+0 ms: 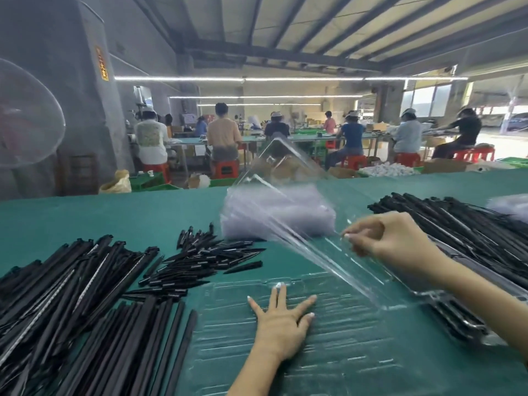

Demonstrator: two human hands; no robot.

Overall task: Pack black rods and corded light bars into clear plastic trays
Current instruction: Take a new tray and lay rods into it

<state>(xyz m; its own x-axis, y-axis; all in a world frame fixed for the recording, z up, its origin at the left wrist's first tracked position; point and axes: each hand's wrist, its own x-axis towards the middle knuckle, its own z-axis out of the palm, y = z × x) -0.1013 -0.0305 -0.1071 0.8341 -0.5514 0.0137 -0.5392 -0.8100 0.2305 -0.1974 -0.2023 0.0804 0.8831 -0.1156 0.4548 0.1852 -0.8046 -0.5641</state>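
Two hands point(281, 324) point(391, 238) apparently holding tray point(328, 352).

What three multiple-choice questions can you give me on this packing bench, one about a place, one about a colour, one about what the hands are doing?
1. Where does the pile of short pointed black spikes lie?
A. left of the flat clear plastic tray
B. inside it
C. on a stool

2. What colour is the table cover?
A. red
B. teal green
C. white

3. What is the left hand doing?
A. gripping a rod
B. hanging idle
C. pressing flat on the tray

Answers: 1 A, the spikes lie on the cover beside the tray. 2 B, visibly green. 3 C, fingers spread on the tray; the right hand pinches the lifted clear tray.
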